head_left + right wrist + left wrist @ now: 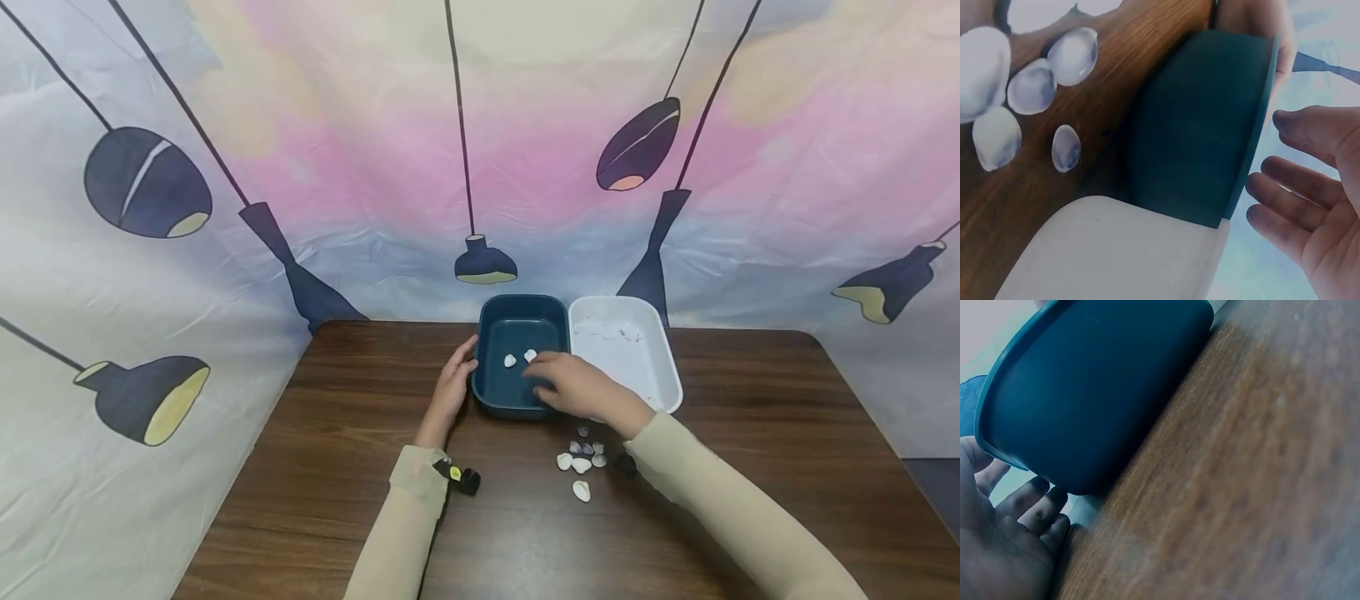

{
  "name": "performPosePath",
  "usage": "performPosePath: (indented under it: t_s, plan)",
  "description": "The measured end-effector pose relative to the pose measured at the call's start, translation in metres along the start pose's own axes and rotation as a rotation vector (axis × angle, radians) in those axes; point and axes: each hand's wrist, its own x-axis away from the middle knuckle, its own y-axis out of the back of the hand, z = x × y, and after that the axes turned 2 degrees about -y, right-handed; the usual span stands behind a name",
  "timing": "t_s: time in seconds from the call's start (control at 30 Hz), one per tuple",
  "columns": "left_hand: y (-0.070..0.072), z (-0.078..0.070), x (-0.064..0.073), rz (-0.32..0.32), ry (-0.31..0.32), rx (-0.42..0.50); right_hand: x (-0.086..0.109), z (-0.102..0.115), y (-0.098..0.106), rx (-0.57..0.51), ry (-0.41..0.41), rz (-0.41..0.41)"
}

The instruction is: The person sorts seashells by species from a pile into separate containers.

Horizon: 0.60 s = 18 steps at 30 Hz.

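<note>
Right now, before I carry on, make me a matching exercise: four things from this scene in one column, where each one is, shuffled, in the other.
Things:
1. left hand
2. right hand
3. white container
4. larger group of shells

Places:
A. fingers over the inside of the teal container
B. on the tabletop, in front of the containers
C. at the teal container's left side
D. next to the teal container, on its right

Pairs: 1-C; 2-A; 3-D; 4-B
</note>
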Motion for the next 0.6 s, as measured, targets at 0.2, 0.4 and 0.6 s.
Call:
performPosePath:
  t_s: [0.2,0.4,0.6]
  plan:
    - [-0.001,0.000,-0.001,0.001,0.021,0.004,0.011,0.007,0.001,0.010,0.008,-0.031]
    - [-0.003,-0.016,0.006,-0.005,0.021,0.019,0.020,0.012,0.003,-0.005,0.013,-0.042]
    - [-0.007,-0.034,0.016,-0.012,0.005,0.007,0.029,0.014,0.004,-0.018,0.014,-0.073]
